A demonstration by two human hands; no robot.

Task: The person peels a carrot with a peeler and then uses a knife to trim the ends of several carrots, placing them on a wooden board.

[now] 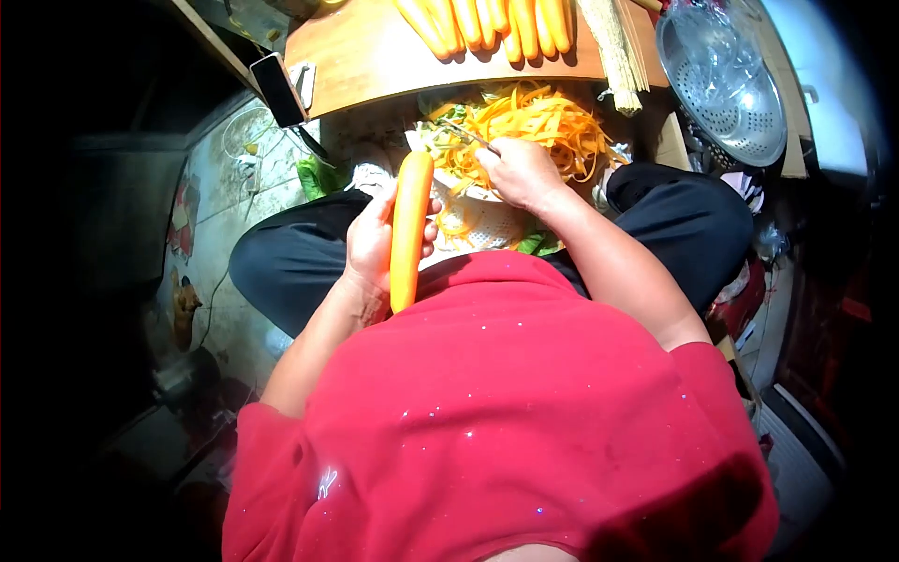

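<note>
A long peeled-looking carrot [409, 225] stands nearly upright in my left hand [370, 239], whose fingers wrap round it from the side. My right hand [526, 173] is closed on the handle of a peeler [471, 136], its thin metal end pointing up and left, apart from the carrot. Below and beyond the peeler, a heap of orange peelings [548, 126] fills a white perforated basket [487, 225] between my knees. Some strips hang over the basket's near side. My palm hides part of the peeler's handle.
Several peeled carrots [482, 23] lie side by side on a wooden board [361, 51] ahead. A bundle of thin sticks [613, 51] rests at its right. A metal colander [763, 117] holding clear plastic stands further right. At the board's left edge is a phone [278, 91].
</note>
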